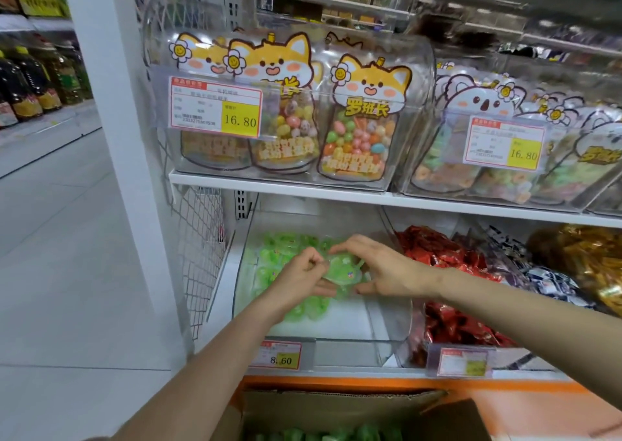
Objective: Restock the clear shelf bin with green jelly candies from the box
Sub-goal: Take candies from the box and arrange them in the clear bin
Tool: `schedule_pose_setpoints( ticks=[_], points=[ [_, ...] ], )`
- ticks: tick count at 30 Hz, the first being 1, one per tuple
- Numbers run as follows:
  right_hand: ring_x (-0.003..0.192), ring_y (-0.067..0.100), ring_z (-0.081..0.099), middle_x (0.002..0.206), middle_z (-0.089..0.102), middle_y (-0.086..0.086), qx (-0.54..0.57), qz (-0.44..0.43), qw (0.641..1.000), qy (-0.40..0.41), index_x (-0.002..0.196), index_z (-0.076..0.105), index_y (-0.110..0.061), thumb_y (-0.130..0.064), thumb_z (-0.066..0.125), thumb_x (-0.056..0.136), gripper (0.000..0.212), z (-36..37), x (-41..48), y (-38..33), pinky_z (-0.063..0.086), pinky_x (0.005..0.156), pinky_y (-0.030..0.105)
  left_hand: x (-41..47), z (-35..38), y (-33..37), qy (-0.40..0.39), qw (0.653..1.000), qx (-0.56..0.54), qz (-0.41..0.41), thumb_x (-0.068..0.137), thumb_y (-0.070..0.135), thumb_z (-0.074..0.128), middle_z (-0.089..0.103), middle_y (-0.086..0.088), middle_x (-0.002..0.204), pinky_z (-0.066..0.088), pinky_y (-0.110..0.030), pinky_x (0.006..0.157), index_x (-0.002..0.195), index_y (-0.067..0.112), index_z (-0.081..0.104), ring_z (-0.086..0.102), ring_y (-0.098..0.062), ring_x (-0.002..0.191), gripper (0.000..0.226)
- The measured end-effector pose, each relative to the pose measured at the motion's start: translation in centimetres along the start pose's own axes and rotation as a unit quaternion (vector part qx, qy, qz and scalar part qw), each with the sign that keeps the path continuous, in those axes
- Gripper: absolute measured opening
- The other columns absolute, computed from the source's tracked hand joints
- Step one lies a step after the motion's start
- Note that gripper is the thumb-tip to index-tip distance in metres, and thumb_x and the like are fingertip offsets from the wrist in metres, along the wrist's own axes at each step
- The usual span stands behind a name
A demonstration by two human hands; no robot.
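Nearest, at the lower edge, an open cardboard box (336,410) is seen under the shelf front; green wrappers (323,434) show inside it, so stock is judged to remain.

Above the box, a price tag (281,356) is fixed at the near left of the clear bin (393,326). The bin's near half is bare at the floor.

Both hands are reached into the bin over its low front wall. A clump of green candies (343,267) is held between them at mid-bin. The left hand (299,280) is curled, thumb and forefinger pinched on the clump's left side. The right hand (377,269) is arched over the clump's top, thumb under its near edge; its fingers are bent round the candies.

Behind the hands, more green candies are heaped against the far left of the bin.

Step judged: deposit of a handful. It is best done by lowering the clump before the fingers are released, so nothing bounces over the low front wall. The load is better placed toward the bare near right, so the heap is levelled. Spill into the red sweets (447,262) in the right-hand neighbour is to be avoided.

Farthest, jars of coloured beans (356,131) stand on the upper shelf (303,188).
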State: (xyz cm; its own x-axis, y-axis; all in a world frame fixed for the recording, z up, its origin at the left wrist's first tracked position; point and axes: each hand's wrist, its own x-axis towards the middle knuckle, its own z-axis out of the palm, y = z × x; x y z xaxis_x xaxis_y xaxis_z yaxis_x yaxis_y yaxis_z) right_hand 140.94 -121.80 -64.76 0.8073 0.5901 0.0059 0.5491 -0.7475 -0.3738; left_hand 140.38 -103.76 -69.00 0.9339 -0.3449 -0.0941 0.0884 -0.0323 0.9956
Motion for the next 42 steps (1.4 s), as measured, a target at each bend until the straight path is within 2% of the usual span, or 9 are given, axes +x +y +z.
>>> schedule_pose_setpoints(
  ticks=[3,6,10,14,18,21,28,37,42],
  points=[
    [0.088,0.008,0.056,0.122,0.046,0.003,0.079,0.083,0.993,0.041,0.138,0.04,-0.017,-0.013,0.083,0.067,0.083,-0.8,0.5,0.0,0.042,0.076,0.002,0.7,-0.4,0.2,0.071,0.99,-0.114,-0.034,0.094,0.003,0.048,0.053,-0.011,0.084,0.056,-0.022,0.069,0.077,0.008,0.042,0.068,-0.018,0.066,0.019],
    [0.079,0.009,0.06,0.115,0.051,0.004,0.131,0.098,0.986,0.042,0.136,0.043,-0.02,-0.002,0.08,0.069,0.078,-1.0,0.8,-0.3,0.051,0.074,0.014,1.0,-0.9,0.3,0.08,0.971,-0.209,-0.083,0.089,0.0,0.055,0.061,-0.017,0.099,0.057,-0.028,0.072,0.092,0.003,0.048,0.067,-0.029,0.079,0.008],
    [0.088,0.011,0.062,0.105,0.055,-0.001,0.103,0.078,0.992,0.01,0.136,0.044,-0.026,-0.004,0.078,0.072,0.076,-0.9,0.8,-0.6,0.051,0.085,0.022,0.8,-0.8,0.4,0.08,0.972,-0.203,-0.084,0.088,0.001,0.058,0.06,-0.015,0.095,0.057,-0.026,0.068,0.09,0.006,0.049,0.064,-0.025,0.078,0.011],
    [0.087,0.007,0.056,0.114,0.054,-0.002,0.123,0.091,0.988,0.027,0.139,0.04,-0.026,-0.024,0.082,0.069,0.081,-0.6,0.8,-1.2,0.047,0.086,0.019,0.3,-0.2,0.4,0.049,0.977,-0.189,-0.091,0.086,-0.005,0.057,0.061,-0.02,0.107,0.057,-0.027,0.073,0.112,0.004,0.047,0.064,-0.024,0.081,0.03],
    [0.091,-0.006,0.047,0.119,0.049,-0.006,0.06,0.069,0.995,0.032,0.137,0.043,-0.015,-0.026,0.083,0.068,0.081,-0.2,0.7,-1.7,0.034,0.08,-0.001,-0.1,0.1,0.6,0.019,0.977,-0.181,-0.11,0.084,-0.003,0.06,0.063,-0.018,0.112,0.056,-0.023,0.076,0.126,0.004,0.045,0.065,-0.023,0.082,0.045],
    [0.1,0.003,0.047,0.122,0.052,0.003,0.016,0.053,0.998,0.036,0.135,0.047,-0.012,-0.028,0.083,0.067,0.078,-0.3,0.7,-1.7,0.03,0.082,0.001,-0.3,0.0,0.6,0.015,0.978,-0.175,-0.11,0.084,0.001,0.064,0.062,-0.017,0.115,0.056,-0.024,0.077,0.132,0.003,0.042,0.066,-0.023,0.082,0.053],
    [0.102,0.013,0.051,0.117,0.051,0.002,-0.031,0.035,0.998,0.035,0.133,0.049,-0.017,-0.033,0.08,0.071,0.071,-1.5,1.1,-1.9,0.044,0.091,0.025,-0.3,-0.2,1.2,0.033,0.982,-0.164,-0.084,0.079,0.003,0.07,0.062,-0.02,0.115,0.057,-0.024,0.073,0.125,0.0,0.044,0.067,-0.023,0.083,0.053],
    [0.11,0.013,0.051,0.123,0.05,0.004,-0.059,0.013,0.998,0.036,0.137,0.045,-0.014,-0.031,0.078,0.074,0.073,-1.4,1.5,-2.3,0.041,0.098,0.022,-0.2,-0.8,1.0,0.051,0.985,-0.147,-0.075,0.078,0.006,0.072,0.062,-0.013,0.104,0.056,-0.017,0.067,0.118,0.003,0.046,0.066,-0.019,0.074,0.047],
    [0.115,0.004,0.043,0.131,0.041,-0.009,-0.082,-0.009,0.996,-0.032,0.144,0.026,-0.039,-0.035,0.078,0.073,0.088,-2.2,0.8,-1.8,0.037,0.097,0.019,0.4,-1.3,0.8,0.073,0.989,-0.079,-0.103,0.088,0.022,0.059,0.062,-0.006,0.084,0.047,-0.022,0.058,0.114,0.007,0.052,0.061,-0.016,0.07,0.031]
  ],
)
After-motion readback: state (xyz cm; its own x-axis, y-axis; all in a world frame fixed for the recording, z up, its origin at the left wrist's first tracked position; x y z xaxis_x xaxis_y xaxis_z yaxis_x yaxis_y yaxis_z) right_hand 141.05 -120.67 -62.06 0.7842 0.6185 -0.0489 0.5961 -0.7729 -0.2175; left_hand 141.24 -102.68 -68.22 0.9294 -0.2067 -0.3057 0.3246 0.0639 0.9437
